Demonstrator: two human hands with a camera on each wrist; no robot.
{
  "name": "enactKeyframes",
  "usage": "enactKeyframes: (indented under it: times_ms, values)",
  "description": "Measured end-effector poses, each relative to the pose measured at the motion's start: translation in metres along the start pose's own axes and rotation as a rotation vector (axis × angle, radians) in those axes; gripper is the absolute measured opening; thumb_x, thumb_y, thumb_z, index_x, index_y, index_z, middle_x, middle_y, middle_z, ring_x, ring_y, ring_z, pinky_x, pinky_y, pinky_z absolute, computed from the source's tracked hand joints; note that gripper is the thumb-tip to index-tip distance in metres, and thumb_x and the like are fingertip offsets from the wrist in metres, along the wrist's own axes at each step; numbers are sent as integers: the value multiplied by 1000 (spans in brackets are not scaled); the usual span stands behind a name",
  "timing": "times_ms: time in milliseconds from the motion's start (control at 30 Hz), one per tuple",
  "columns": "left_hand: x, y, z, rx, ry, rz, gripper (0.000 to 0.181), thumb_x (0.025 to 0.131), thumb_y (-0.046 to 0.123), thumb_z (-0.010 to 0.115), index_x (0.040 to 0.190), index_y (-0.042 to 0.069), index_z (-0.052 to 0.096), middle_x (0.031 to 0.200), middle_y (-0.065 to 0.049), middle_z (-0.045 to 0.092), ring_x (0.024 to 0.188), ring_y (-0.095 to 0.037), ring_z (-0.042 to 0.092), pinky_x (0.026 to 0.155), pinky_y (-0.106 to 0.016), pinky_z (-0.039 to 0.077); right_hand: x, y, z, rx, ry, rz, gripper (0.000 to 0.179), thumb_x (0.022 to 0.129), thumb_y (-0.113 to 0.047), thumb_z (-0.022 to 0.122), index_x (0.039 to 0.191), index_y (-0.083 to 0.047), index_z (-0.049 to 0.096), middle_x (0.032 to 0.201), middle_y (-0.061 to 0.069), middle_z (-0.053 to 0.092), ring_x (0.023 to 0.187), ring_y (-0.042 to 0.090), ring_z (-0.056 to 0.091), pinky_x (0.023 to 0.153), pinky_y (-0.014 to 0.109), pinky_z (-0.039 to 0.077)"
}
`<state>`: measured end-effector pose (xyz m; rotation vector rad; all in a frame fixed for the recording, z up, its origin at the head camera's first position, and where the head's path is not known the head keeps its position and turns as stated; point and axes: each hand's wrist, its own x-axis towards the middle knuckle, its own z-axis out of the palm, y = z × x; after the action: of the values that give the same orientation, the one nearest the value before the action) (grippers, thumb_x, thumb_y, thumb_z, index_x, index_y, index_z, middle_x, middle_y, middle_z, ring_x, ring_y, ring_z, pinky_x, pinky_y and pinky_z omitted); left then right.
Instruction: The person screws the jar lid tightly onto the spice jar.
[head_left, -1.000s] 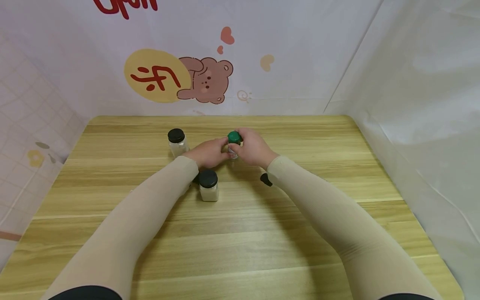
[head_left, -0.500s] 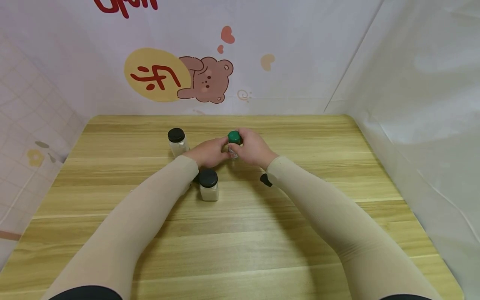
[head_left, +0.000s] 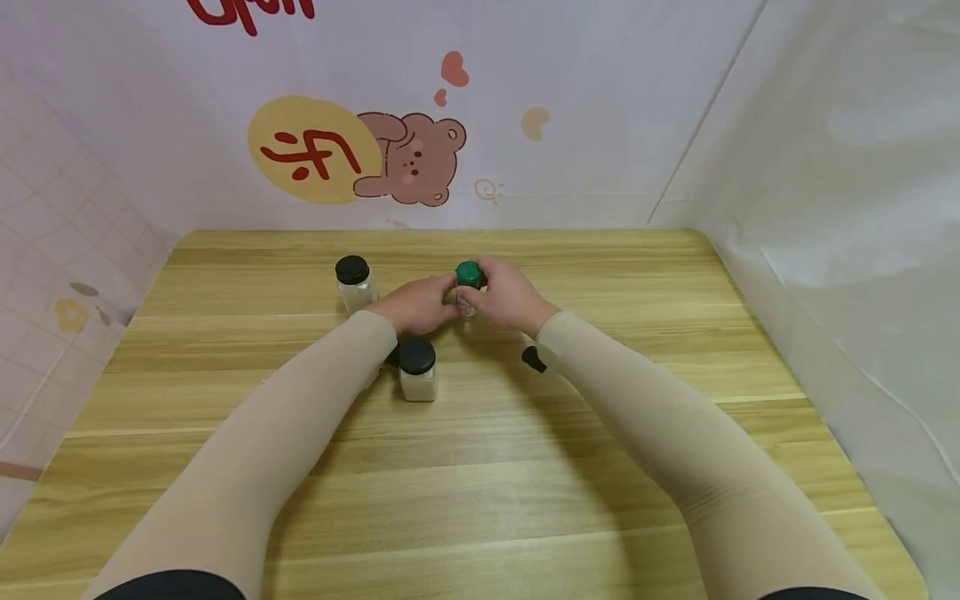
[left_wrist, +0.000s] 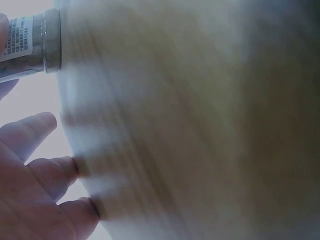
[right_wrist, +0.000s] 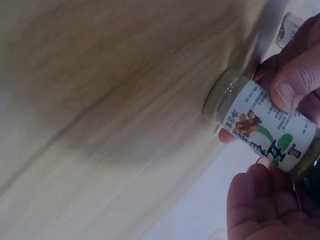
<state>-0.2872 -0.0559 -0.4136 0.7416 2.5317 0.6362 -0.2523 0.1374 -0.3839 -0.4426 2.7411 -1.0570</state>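
Observation:
Near the back middle of the table stands a small glass spice jar (head_left: 467, 302) with a green cap (head_left: 468, 272). In the right wrist view the white printed label (right_wrist: 265, 127) shows, with the jar's base apparently against the tabletop. My left hand (head_left: 422, 306) grips the jar's body from the left; several of its fingers (left_wrist: 52, 172) spread down at the table in the left wrist view. From the right, my right hand (head_left: 512, 296) holds the green cap between thumb and fingers. The cap's far side is hidden by the fingers.
A black-lidded clear jar (head_left: 358, 293) stands behind my left wrist. Another black-lidded jar (head_left: 418, 385), with pale contents, is in front of it. A dark object (head_left: 392, 357) is mostly hidden by my left sleeve; a black piece (head_left: 534, 359) lies beside my right sleeve.
Almost nothing differs: both hands stay on the spice jar and its green cap, and the other jars stand where they were. My right wrist shifts very slightly.

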Motion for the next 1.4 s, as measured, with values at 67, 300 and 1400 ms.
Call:
enactKeyframes:
  times_ms: [67,300,1400]
  values:
    - [0,-1,0,-1,0,1,51,108,46,56,154,25,44,161,-15,48,151,-35,46,124,-56,37,0,0,-2,0,-15,-11,40,105,-28,67,135,-4,58,120,12,69,106,25,66,91,38,56]
    - [-1,1,-1,-12,-10,-7,59,108,49,56,160,29,38,165,-15,44,153,-36,42,125,-57,34,-1,-1,-7,-8,-64,-45,43,105,-28,66,140,-6,55,127,11,67,116,26,64,101,41,54]
    - [-1,0,-2,-22,-12,3,61,107,48,58,161,30,37,165,-16,43,154,-37,41,126,-58,33,0,-1,-13,-31,-44,-78,41,103,-25,69,138,-6,59,133,10,67,126,28,62,112,46,49]
